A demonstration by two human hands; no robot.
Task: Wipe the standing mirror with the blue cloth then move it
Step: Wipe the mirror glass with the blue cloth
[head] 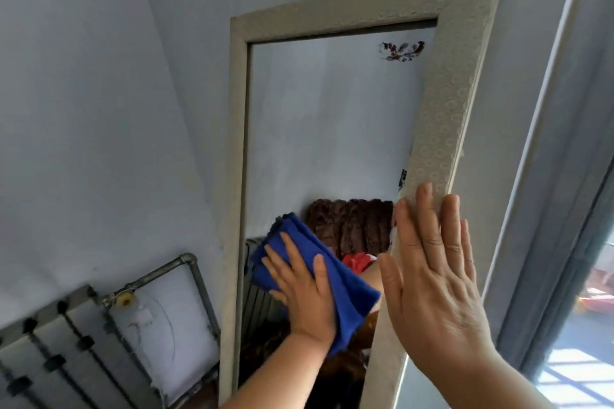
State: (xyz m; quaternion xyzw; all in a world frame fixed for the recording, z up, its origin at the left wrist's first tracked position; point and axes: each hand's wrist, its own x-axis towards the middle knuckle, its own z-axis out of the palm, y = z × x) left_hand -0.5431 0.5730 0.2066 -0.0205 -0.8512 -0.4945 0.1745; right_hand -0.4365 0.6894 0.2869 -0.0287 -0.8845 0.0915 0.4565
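Observation:
The standing mirror [332, 116] leans against the pale wall, tall, in a cream patterned frame [452, 103]. A folded blue cloth [345, 285] lies flat on the lower glass. My left hand [299, 289] presses on the cloth with straight, spread fingers and the thumb laid over its top. My right hand [432, 269] rests flat on the frame's right side, fingers straight and pointing up. The glass reflects a brown headboard, something red and a small flower sticker near the top right.
A white radiator [66, 352] with grey pipes [186, 259] stands low at the left, close to the mirror's left edge. A grey window or door frame [545, 176] rises at the right, with sunlit floor beyond it.

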